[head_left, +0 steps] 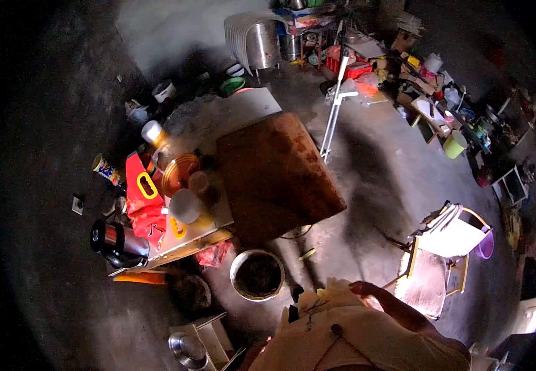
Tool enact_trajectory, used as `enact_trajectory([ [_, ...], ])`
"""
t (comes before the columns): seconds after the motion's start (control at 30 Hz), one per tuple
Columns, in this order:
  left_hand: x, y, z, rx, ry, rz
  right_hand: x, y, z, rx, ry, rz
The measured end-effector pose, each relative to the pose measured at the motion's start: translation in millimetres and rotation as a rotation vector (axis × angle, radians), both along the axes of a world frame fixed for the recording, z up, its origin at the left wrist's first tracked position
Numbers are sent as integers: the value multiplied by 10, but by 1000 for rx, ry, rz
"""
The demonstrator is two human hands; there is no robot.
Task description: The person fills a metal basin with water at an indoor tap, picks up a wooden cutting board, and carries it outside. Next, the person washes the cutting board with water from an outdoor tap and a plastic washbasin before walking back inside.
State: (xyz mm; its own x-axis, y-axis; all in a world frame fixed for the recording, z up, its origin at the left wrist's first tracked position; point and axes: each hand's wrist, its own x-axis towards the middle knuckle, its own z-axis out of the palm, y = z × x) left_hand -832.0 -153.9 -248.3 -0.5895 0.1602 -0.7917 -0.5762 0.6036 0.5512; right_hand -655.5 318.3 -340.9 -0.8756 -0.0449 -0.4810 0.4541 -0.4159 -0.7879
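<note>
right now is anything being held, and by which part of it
It cannot be told: the right hand is at the edge of the pale clothing, its grip unclear, and the left hand barely shows beside it.

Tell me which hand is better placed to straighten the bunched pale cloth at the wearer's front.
Right, most likely: the right hand is up beside the bunched edge of the pale cloth. The left hand shows only as a sliver low on the other side, farther off. Either grip is unclear.

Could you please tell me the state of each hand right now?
Left hand: mostly hidden; cannot be told.
Right hand: near the shirt front; open or closed cannot be told.
</note>
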Motion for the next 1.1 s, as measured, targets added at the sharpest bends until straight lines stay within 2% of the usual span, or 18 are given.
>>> enact_trajectory([
  [0.07, -173, 162, -9, 51, 28, -20, -233, 205, 133, -42, -179, -55],
  [0.13, -465, 443, 28, 126, 77, -35, -483, 419, 360, -113, -526, -186],
  [0.17, -596, 610, 50, 170, 105, -36, -513, 454, 496, 72, -395, -195],
  [0.2, -750, 808, 134, 214, 133, -26, -734, 510, 842, 288, -547, -99],
  [0.3, -1141, 1474, 566, 294, 95, 147, -925, 947, 860, 315, -531, -29],
  [0.37, -1266, 1850, 717, 399, 50, 320, -989, 1318, 677, 211, -355, -16],
  [0.4, -1275, 2004, 763, 491, 36, 398, -1036, 1506, 652, 209, -356, 0],
  [0.43, -1288, 2159, 698, 505, 29, 483, -1168, 1741, 634, 338, -109, 100],
  [0.47, -1256, 2312, 708, 508, -6, 586, -1280, 1940, 576, 248, -104, 101],
  [0.53, -1177, 2660, 945, 702, -33, 753, -1395, 2413, 199, 68, -104, 104],
  [0.57, -1158, 2856, 1101, 711, -26, 787, -1485, 2602, 207, 52, -114, 111],
  [0.67, -1048, 3151, 947, 805, 32, 846, -1775, 3093, 419, 142, -139, 118],
  [0.77, -1052, 3506, 1371, 814, 78, 924, -2096, 3413, 569, 219, -106, 129],
  [0.83, -1051, 3615, 1422, 823, 165, 904, -2338, 3548, 653, 255, -64, 123],
  [0.9, -1130, 3694, 1493, 836, 115, 959, -2625, 3611, 738, 290, 7, 99],
  [1.0, -1135, 3815, 1665, 832, 161, 1030, -3140, 3569, 779, 454, 282, 82],
  [1.07, -1144, 3794, 1613, 829, 130, 1054, -3391, 3537, 700, 737, 653, 107],
  [1.1, -1156, 3839, 1667, 769, 143, 1120, -3552, 3467, 951, 488, 459, -2],
])
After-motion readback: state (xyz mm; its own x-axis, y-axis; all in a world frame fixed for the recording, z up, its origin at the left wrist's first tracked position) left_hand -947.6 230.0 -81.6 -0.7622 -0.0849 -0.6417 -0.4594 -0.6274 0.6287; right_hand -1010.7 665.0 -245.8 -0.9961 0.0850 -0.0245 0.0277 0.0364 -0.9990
